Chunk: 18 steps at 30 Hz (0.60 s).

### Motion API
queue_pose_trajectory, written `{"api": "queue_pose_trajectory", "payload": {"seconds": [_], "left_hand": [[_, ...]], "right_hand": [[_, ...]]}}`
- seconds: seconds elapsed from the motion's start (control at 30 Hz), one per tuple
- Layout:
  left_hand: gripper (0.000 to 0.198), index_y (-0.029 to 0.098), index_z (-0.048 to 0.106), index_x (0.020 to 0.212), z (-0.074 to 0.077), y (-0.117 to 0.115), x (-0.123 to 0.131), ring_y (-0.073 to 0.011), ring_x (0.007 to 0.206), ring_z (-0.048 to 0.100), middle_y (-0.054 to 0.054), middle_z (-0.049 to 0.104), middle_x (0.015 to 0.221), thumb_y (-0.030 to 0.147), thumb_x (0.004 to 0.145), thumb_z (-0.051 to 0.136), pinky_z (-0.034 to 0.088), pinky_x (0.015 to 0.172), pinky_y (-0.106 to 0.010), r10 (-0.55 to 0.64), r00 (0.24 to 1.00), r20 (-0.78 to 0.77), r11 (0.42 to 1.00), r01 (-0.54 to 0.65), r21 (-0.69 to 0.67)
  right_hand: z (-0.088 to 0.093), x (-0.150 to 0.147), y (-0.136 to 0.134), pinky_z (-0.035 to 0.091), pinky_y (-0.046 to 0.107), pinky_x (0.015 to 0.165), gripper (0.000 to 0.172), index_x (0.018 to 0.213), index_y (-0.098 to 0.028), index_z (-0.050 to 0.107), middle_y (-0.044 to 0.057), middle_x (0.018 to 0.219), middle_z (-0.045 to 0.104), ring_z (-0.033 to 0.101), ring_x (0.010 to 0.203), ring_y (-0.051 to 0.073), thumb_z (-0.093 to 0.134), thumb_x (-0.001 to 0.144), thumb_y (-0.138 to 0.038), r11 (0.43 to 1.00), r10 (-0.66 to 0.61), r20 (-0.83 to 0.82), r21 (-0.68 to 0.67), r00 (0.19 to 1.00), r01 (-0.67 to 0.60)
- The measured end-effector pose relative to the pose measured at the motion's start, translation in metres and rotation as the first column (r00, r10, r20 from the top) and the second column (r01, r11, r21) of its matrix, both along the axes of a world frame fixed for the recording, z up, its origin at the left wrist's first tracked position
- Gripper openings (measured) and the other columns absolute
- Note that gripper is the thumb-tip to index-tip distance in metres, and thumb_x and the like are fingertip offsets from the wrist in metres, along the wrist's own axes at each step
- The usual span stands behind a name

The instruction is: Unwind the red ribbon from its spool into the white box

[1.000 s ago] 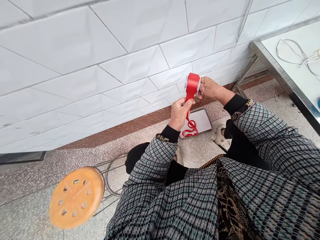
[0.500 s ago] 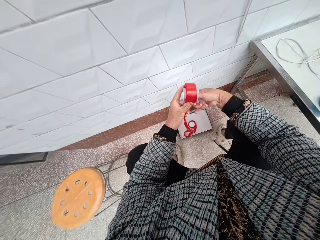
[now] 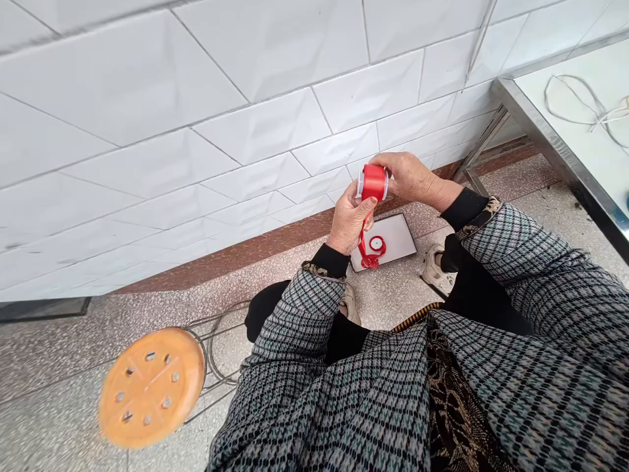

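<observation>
A spool of red ribbon (image 3: 374, 182) with white end flanges is held up between my two hands. My left hand (image 3: 346, 219) grips its left side, the thumb pressed on the ribbon near the bottom. Over the top and right flange curve the fingers of my right hand (image 3: 410, 177); some of its fingertips are hidden behind the spool. From beneath my left hand a loose ribbon tail (image 3: 364, 252) hangs down toward a shallow white box (image 3: 398, 239) on the floor. A second, smaller red ribbon roll (image 3: 377, 244) with a white centre lies in that box.
To the left is an orange round stool (image 3: 152, 387) with holes in its seat and wire legs. A metal-edged table (image 3: 545, 124) at the right carries a coiled white cable (image 3: 580, 111). The white tiled wall (image 3: 275, 124) rises straight ahead.
My right hand has moved from under the spool's right side up over its top, gripping the flange. The loose ribbon in the box has shifted and bunched up. My left hand holds its place.
</observation>
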<state>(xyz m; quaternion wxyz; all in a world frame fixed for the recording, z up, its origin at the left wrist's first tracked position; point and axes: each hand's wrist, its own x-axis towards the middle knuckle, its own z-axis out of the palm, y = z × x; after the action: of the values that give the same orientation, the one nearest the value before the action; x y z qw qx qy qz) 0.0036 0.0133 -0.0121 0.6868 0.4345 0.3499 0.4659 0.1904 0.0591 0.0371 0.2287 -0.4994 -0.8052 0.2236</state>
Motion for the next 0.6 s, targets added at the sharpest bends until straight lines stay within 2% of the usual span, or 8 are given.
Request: {"api": "queue_pose_trajectory", "payload": {"seconds": [0.1, 0.2, 0.3, 0.47, 0.53, 0.6], "left_hand": [[0.066, 0.024, 0.070, 0.107, 0.002, -0.002, 0.005, -0.0048, 0.038, 0.032, 0.013, 0.047, 0.050, 0.066, 0.067, 0.101, 0.025, 0.038, -0.023, -0.003, 1.000, -0.022, 0.999, 0.002, -0.032], [0.054, 0.021, 0.071, 0.091, 0.005, -0.003, 0.008, -0.0041, 0.039, 0.032, 0.012, 0.044, 0.049, 0.064, 0.072, 0.097, 0.026, 0.039, -0.022, 0.003, 0.997, -0.078, 0.999, -0.007, -0.051], [0.046, 0.020, 0.071, 0.080, 0.005, -0.002, 0.008, -0.0037, 0.039, 0.033, 0.011, 0.045, 0.049, 0.058, 0.074, 0.096, 0.026, 0.040, -0.022, 0.060, 0.993, -0.105, 0.998, -0.062, -0.014], [0.039, 0.019, 0.073, 0.078, 0.001, -0.002, 0.009, -0.0042, 0.038, 0.033, 0.010, 0.048, 0.048, 0.053, 0.075, 0.094, 0.028, 0.040, -0.021, 0.078, 0.991, -0.108, 0.997, -0.076, 0.024], [0.038, 0.019, 0.074, 0.078, 0.000, -0.003, 0.010, -0.0044, 0.038, 0.034, 0.009, 0.050, 0.049, 0.052, 0.075, 0.094, 0.027, 0.039, -0.021, 0.078, 0.990, -0.117, 0.997, -0.076, 0.026], [0.036, 0.019, 0.075, 0.077, -0.001, -0.004, 0.010, -0.0044, 0.040, 0.035, 0.008, 0.051, 0.051, 0.050, 0.075, 0.094, 0.027, 0.040, -0.021, 0.101, 0.985, -0.143, 0.994, -0.096, 0.043]], "right_hand": [[-0.002, 0.007, 0.007, 0.053, 0.037, 0.092, 0.024, 0.122, -0.016, 0.073, 0.014, 0.112, 0.081, 0.075, 0.107, 0.030, 0.061, 0.101, -0.016, 0.991, -0.113, 0.207, 0.091, 0.972, 0.096], [-0.006, 0.019, 0.019, 0.055, 0.041, 0.093, 0.025, 0.123, -0.013, 0.073, 0.016, 0.107, 0.081, 0.076, 0.105, 0.033, 0.057, 0.104, -0.014, 0.966, -0.249, 0.247, 0.127, 0.937, 0.224], [-0.008, 0.026, 0.027, 0.056, 0.041, 0.091, 0.022, 0.116, -0.013, 0.074, 0.014, 0.093, 0.080, 0.076, 0.099, 0.033, 0.057, 0.103, -0.015, 0.972, -0.233, 0.184, 0.088, 0.955, 0.220], [-0.004, 0.017, 0.019, 0.057, 0.032, 0.082, 0.026, 0.113, -0.012, 0.076, 0.008, 0.079, 0.078, 0.076, 0.083, 0.024, 0.052, 0.108, -0.019, 0.984, -0.139, 0.073, -0.098, 0.988, 0.145], [-0.003, 0.014, 0.018, 0.056, 0.030, 0.081, 0.027, 0.112, -0.012, 0.076, 0.007, 0.079, 0.078, 0.075, 0.080, 0.023, 0.050, 0.108, -0.018, 0.980, -0.152, 0.079, -0.117, 0.985, 0.160], [-0.003, 0.014, 0.019, 0.056, 0.032, 0.083, 0.027, 0.112, -0.011, 0.076, 0.009, 0.083, 0.079, 0.076, 0.083, 0.024, 0.050, 0.107, -0.015, 0.975, -0.198, 0.133, -0.077, 0.971, 0.210]]}}
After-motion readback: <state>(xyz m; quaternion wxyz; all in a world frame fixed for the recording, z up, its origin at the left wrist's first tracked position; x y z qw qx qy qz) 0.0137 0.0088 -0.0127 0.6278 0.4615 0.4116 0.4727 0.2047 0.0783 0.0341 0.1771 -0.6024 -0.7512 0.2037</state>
